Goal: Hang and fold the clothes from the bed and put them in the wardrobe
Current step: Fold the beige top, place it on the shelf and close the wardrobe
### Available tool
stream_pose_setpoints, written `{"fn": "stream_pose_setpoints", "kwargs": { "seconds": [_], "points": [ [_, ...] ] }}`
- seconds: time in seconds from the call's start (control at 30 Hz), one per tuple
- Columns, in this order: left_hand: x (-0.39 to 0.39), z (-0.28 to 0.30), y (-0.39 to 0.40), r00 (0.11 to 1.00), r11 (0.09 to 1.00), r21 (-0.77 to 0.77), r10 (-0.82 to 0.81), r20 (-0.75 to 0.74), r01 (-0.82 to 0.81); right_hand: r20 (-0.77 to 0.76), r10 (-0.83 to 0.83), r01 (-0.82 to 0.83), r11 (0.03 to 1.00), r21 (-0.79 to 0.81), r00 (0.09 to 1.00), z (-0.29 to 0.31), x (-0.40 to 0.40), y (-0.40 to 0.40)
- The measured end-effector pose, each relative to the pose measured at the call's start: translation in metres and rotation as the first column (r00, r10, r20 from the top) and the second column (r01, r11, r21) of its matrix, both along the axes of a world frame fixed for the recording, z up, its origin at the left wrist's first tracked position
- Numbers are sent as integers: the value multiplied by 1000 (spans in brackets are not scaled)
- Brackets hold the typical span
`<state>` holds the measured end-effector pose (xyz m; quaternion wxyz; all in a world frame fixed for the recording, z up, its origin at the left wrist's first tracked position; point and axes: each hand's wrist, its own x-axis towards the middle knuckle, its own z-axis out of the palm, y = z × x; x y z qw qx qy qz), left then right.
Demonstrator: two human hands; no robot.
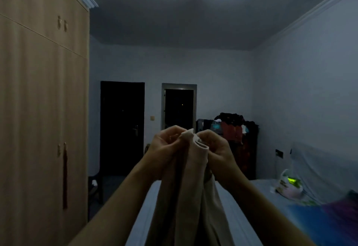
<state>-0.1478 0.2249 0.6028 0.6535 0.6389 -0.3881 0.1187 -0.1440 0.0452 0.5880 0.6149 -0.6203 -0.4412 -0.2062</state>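
A beige garment (190,187) hangs from both my hands, held up in front of me above the bed (261,197). My left hand (164,148) pinches its top edge on the left. My right hand (219,150) grips the bunched top edge on the right, close beside the left. The cloth falls in long folds out of the bottom of the view. The tall light-wood wardrobe (42,110) stands at the left with its doors closed.
A plastic bag (288,185) and blue and purple cloth (325,216) lie on the bed at the right. A dark rack piled with clothes (236,135) stands at the far wall. Two dark doorways (122,129) are behind. A chair (95,185) sits by the wardrobe.
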Motion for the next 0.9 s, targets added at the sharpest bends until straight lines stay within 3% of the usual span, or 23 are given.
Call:
{"fn": "stream_pose_setpoints", "kwargs": {
  "seconds": [0.13, 0.33, 0.53, 0.63, 0.7, 0.77, 0.9],
  "points": [
    [-1, -14, -6, 999, 999, -37, 24, -23, -25, -55, 127, -124, 991, 48, 990, -14, 0, -6],
    [-3, -18, -6, 963, 964, 19, 267, -33, -266, -186, 186, -190, 982, -2, 965, -27, -9, -12],
    [-12, -33, 12, 941, 934, 115, 335, 51, -339, -197, -7, -7, 997, -70, 980, -37, -16, -13],
    [-25, -42, 20, 964, 962, 74, 266, -23, -264, -172, -128, 117, 990, -74, 977, -42, -16, -8],
    [-35, -49, 20, 969, 963, 133, 241, -48, -233, -146, -196, 187, 980, -73, 970, -42, -16, -3],
    [-39, -56, 18, 951, 932, 191, 310, 14, -307, -118, -222, 213, 974, -81, 968, -42, -17, 2],
    [-38, -61, 17, 893, 877, 168, 442, 89, -451, -64, -256, 247, 960, -131, 964, -44, -20, 7]
  ]
}}
